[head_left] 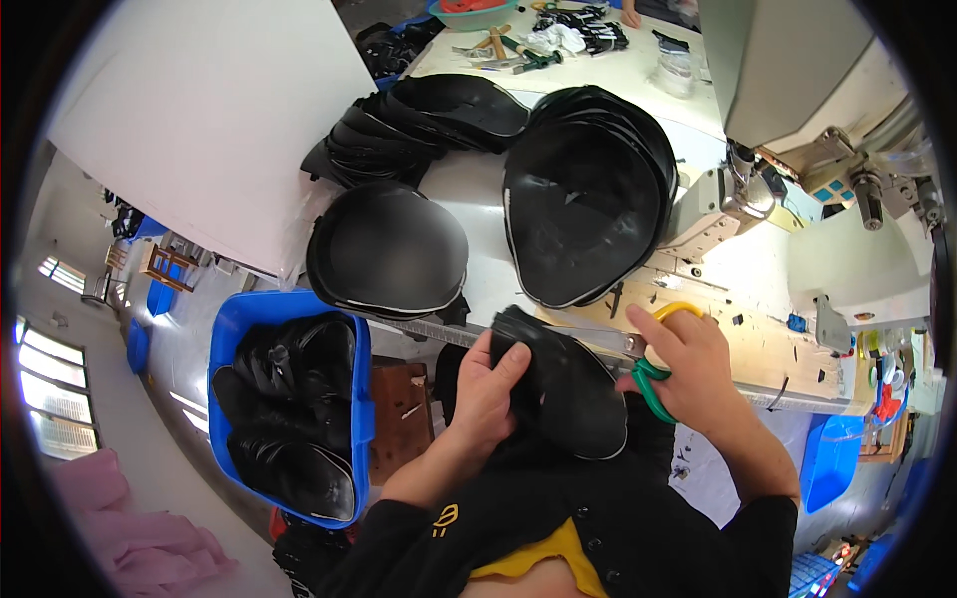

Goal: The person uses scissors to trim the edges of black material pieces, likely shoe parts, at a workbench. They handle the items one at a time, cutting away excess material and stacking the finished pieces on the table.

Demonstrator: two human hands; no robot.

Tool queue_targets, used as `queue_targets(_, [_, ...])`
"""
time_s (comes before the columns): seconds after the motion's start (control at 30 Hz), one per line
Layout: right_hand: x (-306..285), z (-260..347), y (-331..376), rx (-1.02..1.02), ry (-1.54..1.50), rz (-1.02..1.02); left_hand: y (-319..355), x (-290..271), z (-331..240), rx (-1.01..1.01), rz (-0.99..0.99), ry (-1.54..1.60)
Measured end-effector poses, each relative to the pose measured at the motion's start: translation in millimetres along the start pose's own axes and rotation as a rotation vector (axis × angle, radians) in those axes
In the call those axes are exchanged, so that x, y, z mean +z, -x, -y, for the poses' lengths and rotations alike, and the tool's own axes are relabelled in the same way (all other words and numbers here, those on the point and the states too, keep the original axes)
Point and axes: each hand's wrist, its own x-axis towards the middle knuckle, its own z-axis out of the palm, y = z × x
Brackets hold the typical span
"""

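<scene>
My left hand (484, 387) grips a black moulded, curved piece (583, 404) with a thin pale edge, held in front of my body by the table edge. My fingers and thumb pinch its upper left part. Looped through the handles of a pair of scissors (650, 391), one green and one yellow, is my right hand (690, 361). The metal blades point left, along the upper edge of the piece; whether they touch it I cannot tell. Just beyond my hands, a shallow black cup-shaped piece (389, 244) lies near a nested stack of larger ones (586, 194).
More black pieces (439, 110) lean in a row farther back. A blue bin (365, 399) full of black pieces stands at my left. Sewing machine parts (733, 199) rise at the right. Hammers (493, 45) and bundles lie on the far table, where another person's hand (630, 14) shows.
</scene>
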Motion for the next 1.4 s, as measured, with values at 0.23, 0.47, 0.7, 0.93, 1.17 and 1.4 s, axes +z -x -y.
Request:
queue_targets(0.23, [35.4,0.3,18.6,0.520,-1.216,0.185,-5.5,5.8,-65.3,0.106,0.273,0.098])
queue_targets(0.47, [62.8,39.1,-44.6,0.526,-1.402,0.299,-31.7,-33.8,-136.5,0.392,0.161,-0.177])
queue_targets(0.7, [77.6,50.8,-112.5,0.519,-1.393,0.132,-81.6,-121.3,-222.6,0.277,-0.324,-1.431])
queue_targets(0.93, [126.2,34.3,-104.2,0.494,-1.158,0.155,-72.3,-108.3,-215.3,0.340,-0.313,-1.605])
queue_targets(1.17, [111.9,29.8,-100.5,0.612,-1.291,0.157,-55.3,-59.2,-235.9,0.373,0.091,-0.737])
queue_targets(1.4, [100.5,33.3,-88.8,0.611,-1.264,0.118,-112.7,-172.1,-213.6,0.501,-0.857,-2.099])
